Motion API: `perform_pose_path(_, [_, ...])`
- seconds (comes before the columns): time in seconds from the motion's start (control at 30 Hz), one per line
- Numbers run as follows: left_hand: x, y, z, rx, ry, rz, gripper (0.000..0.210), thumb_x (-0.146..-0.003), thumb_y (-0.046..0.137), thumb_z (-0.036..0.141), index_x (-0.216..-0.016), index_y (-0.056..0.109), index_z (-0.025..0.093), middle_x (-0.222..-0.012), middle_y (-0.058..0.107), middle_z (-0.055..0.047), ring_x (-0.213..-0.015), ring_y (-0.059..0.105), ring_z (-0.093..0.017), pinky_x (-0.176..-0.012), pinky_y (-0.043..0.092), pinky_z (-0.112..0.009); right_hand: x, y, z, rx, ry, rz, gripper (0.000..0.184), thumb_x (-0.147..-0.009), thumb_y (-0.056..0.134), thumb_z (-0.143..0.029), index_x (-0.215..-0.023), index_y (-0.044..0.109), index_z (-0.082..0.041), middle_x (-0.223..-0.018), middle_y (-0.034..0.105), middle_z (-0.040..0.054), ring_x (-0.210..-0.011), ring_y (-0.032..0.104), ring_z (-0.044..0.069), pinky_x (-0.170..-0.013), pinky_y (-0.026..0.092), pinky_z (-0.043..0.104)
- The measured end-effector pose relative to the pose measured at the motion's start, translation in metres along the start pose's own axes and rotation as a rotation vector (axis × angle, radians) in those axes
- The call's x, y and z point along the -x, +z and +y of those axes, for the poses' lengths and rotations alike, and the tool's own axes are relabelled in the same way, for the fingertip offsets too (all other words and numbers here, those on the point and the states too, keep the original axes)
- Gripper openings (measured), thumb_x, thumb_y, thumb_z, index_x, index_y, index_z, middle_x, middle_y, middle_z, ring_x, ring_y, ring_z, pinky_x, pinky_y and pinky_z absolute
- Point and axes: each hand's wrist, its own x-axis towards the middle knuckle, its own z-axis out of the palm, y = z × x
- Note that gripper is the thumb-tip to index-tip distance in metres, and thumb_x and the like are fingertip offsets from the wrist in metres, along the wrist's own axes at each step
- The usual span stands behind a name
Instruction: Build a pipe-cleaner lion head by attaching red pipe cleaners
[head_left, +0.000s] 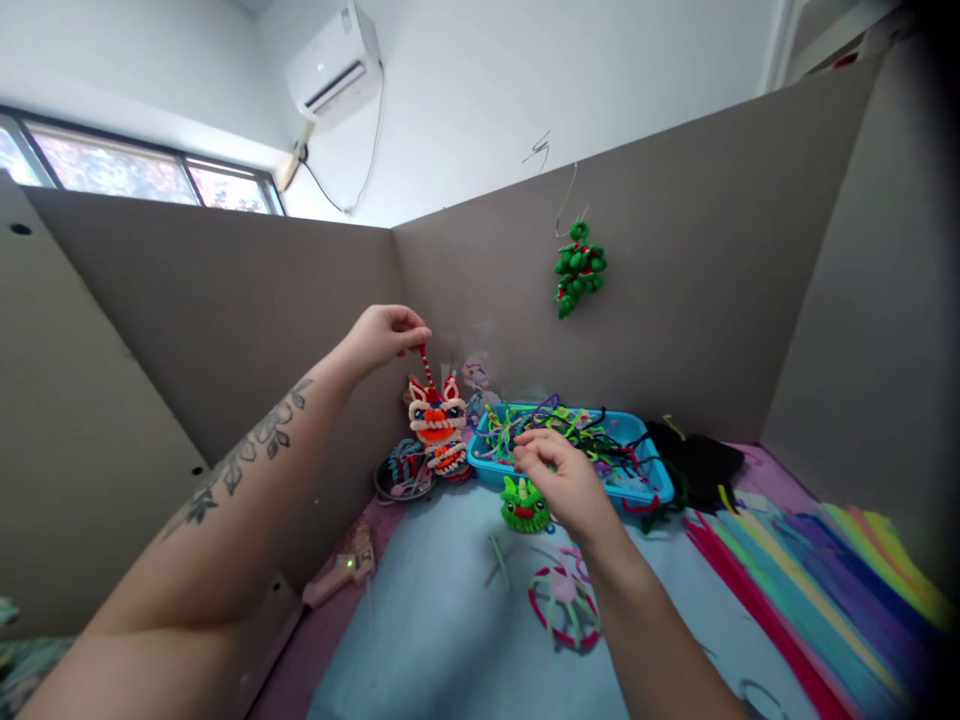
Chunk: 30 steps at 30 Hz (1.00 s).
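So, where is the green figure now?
The green figure sits on the table, centre of the head view, beside the right hand, before the blue tray.

No text, label, brand, number or sign can be read anywhere in the view. A small dark scribble (537,150) is seen on the white wall, but no letters can be made out in it. The front of the air conditioner (334,62) is shown too small and too blurred for any brand mark to be told.
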Motion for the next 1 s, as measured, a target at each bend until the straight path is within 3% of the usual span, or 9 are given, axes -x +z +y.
perform_pose_path(0.23, [-0.002, -0.009, 0.006, -0.141, 0.039, 0.111, 0.016, -0.068, 0.072, 0.03, -0.07, 0.069, 0.015, -0.058, 0.062, 0.0, -0.053, 0.05, -0.01, -0.052, 0.038, -0.023, 0.001, -0.001, 0.0, 0.012, -0.005, 0.01, 0.03, -0.078, 0.056, -0.04, -0.058, 0.064, -0.02, -0.088, 0.064, 0.01, -0.094, 0.06, 0.025, -0.085, 0.044, 0.038])
perform_pose_path(0.37, [0.0, -0.004, -0.002, -0.206, 0.015, 0.089, 0.017, -0.063, 0.076, 0.031, -0.063, 0.069, 0.015, -0.055, 0.06, 0.0, -0.052, 0.048, -0.011, -0.052, 0.036, -0.025, 0.001, 0.0, 0.003, 0.004, -0.009, 0.018, 0.029, -0.078, 0.057, -0.04, -0.058, 0.064, -0.019, -0.085, 0.065, 0.0098, -0.095, 0.06, 0.026, -0.087, 0.044, 0.039])
perform_pose_path(0.47, [0.005, -0.001, -0.006, -0.193, -0.034, -0.005, 0.017, -0.064, 0.074, 0.032, -0.067, 0.07, 0.015, -0.056, 0.062, -0.001, -0.047, 0.048, -0.01, -0.048, 0.036, -0.025, 0.002, 0.003, 0.006, -0.006, 0.021, 0.04, 0.019, -0.075, 0.06, -0.037, -0.081, 0.066, -0.019, -0.093, 0.065, 0.0088, -0.094, 0.06, 0.026, -0.086, 0.045, 0.04])
perform_pose_path(0.57, [0.009, -0.001, -0.01, -0.15, -0.081, -0.069, 0.019, -0.066, 0.072, 0.031, -0.074, 0.069, 0.014, -0.061, 0.064, -0.003, -0.046, 0.05, -0.01, -0.046, 0.038, -0.025, 0.002, 0.006, 0.01, 0.002, 0.035, 0.072, 0.032, -0.075, 0.06, -0.032, -0.105, 0.062, -0.02, -0.103, 0.063, 0.0095, -0.098, 0.059, 0.026, -0.084, 0.047, 0.041])
perform_pose_path(0.7, [0.012, -0.003, -0.014, -0.101, -0.121, -0.102, 0.017, -0.067, 0.07, 0.029, -0.075, 0.067, 0.014, -0.062, 0.062, -0.002, -0.049, 0.05, -0.01, -0.046, 0.039, -0.024, 0.001, 0.007, 0.011, 0.026, -0.004, 0.033, 0.017, -0.076, 0.059, -0.033, -0.074, 0.069, -0.019, -0.099, 0.063, 0.0107, -0.1, 0.058, 0.027, -0.089, 0.044, 0.043])
perform_pose_path(0.77, [0.017, -0.003, -0.013, -0.074, -0.135, -0.161, 0.016, -0.066, 0.07, 0.029, -0.075, 0.068, 0.015, -0.063, 0.062, -0.002, -0.051, 0.051, -0.011, -0.047, 0.039, -0.023, 0.002, 0.009, 0.007, 0.015, -0.013, 0.0, 0.025, -0.079, 0.058, -0.037, -0.066, 0.069, -0.019, -0.096, 0.064, 0.0108, -0.098, 0.06, 0.027, -0.09, 0.044, 0.042])
perform_pose_path(0.87, [0.034, 0.005, -0.004, -0.011, -0.134, -0.335, 0.017, -0.066, 0.07, 0.029, -0.079, 0.07, 0.017, -0.067, 0.065, -0.001, -0.055, 0.055, -0.011, -0.05, 0.041, -0.022, 0.006, 0.017, 0.0, -0.014, -0.037, -0.055, 0.027, -0.082, 0.056, -0.041, -0.08, 0.073, -0.02, -0.098, 0.066, 0.0102, -0.1, 0.061, 0.025, -0.091, 0.045, 0.041])
perform_pose_path(0.93, [0.049, 0.016, 0.004, 0.068, -0.092, -0.519, 0.018, -0.069, 0.068, 0.028, -0.083, 0.069, 0.017, -0.069, 0.066, -0.001, -0.059, 0.057, -0.011, -0.053, 0.042, -0.022, 0.011, 0.025, -0.005, -0.031, -0.053, -0.11, 0.025, -0.081, 0.059, -0.039, -0.092, 0.073, -0.021, -0.106, 0.065, 0.0101, -0.106, 0.059, 0.024, -0.096, 0.042, 0.04])
perform_pose_path(1.0, [0.064, 0.031, 0.01, 0.093, -0.037, -0.606, 0.018, -0.07, 0.068, 0.028, -0.083, 0.069, 0.017, -0.064, 0.063, 0.001, -0.055, 0.054, -0.01, -0.052, 0.04, -0.021, 0.016, 0.034, -0.008, -0.033, -0.04, -0.179, 0.024, -0.077, 0.063, -0.034, -0.095, 0.073, -0.021, -0.114, 0.062, 0.0099, -0.112, 0.056, 0.025, -0.1, 0.039, 0.04])
